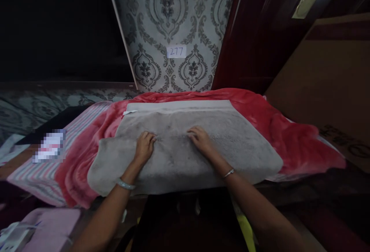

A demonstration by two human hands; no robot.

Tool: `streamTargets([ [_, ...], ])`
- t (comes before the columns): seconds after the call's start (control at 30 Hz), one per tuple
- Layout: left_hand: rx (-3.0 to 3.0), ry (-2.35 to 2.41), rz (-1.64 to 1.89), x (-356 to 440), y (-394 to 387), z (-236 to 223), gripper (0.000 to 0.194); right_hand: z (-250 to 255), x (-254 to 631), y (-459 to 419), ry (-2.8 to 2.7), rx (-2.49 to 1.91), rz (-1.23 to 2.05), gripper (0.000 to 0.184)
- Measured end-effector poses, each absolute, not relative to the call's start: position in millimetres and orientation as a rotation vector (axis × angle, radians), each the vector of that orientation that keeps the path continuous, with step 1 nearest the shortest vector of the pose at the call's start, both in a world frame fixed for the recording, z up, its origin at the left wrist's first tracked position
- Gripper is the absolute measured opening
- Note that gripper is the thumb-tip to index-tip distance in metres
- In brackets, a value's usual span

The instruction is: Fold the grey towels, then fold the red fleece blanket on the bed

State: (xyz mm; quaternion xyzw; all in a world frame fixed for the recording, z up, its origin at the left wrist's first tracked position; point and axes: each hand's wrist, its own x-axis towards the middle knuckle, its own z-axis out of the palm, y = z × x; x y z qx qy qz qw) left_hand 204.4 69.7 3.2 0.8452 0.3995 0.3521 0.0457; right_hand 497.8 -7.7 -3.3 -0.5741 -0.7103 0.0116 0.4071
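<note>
A grey plush cloth (pixel 176 159) lies spread before me, with a pale band along its far edge and a small white tag at the far left. A faint line, like a seam or fold, runs across its middle. On the left part of that line, my left hand (pixel 144 147) is closed, its fingertips pinching the cloth. My right hand (pixel 200 139) pinches the same line further right, fingers bent and thumb close to them. The cloth's near edge hangs toward me over the front.
A red plush blanket (pixel 257 115) and a striped sheet (pixel 37 175) lie under the cloth. At the right leans a large cardboard box (pixel 326 78). A dark screen (pixel 58 28) stands at the back left. Left below is a pink surface with a power strip (pixel 17 238).
</note>
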Motion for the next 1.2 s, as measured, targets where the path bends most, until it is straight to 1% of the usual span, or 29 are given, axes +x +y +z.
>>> streamTargets([
  [0.1, 2.511, 1.181, 1.168, 204, 68, 4, 0.021, -12, 556, -31, -1.735, -1.550, 0.034, 0.017],
  [0.17, 2.474, 1.185, 1.226, 206, 66, 6, 0.021, -19, 578, -43, -1.727, -1.598, 0.063, 0.022],
  [0.33, 2.452, 1.262, 1.306, 208, 61, 8, 0.020, -26, 581, -52, -1.823, -1.671, 0.062, 0.040],
  [0.43, 2.491, 1.290, 1.325, 208, 58, 9, 0.021, -22, 576, -51, -1.868, -1.708, 0.087, 0.044],
  [0.57, 2.525, 1.270, 1.395, 208, 57, 8, 0.023, -15, 574, -48, -1.896, -1.721, 0.101, 0.037],
  [0.8, 2.524, 1.282, 1.399, 209, 56, 7, 0.022, -13, 559, -39, -1.990, -1.718, -0.024, 0.003],
  [0.93, 2.505, 1.311, 1.400, 208, 54, 6, 0.022, -19, 555, -44, -1.872, -1.686, -0.152, 0.014],
  [1.07, 2.526, 1.357, 1.389, 209, 53, 5, 0.021, -26, 556, -49, -1.757, -1.654, -0.286, 0.019],
  [1.2, 2.611, 1.473, 1.148, 213, 57, 6, 0.024, -29, 556, -47, -1.772, -1.609, -0.310, 0.020],
])
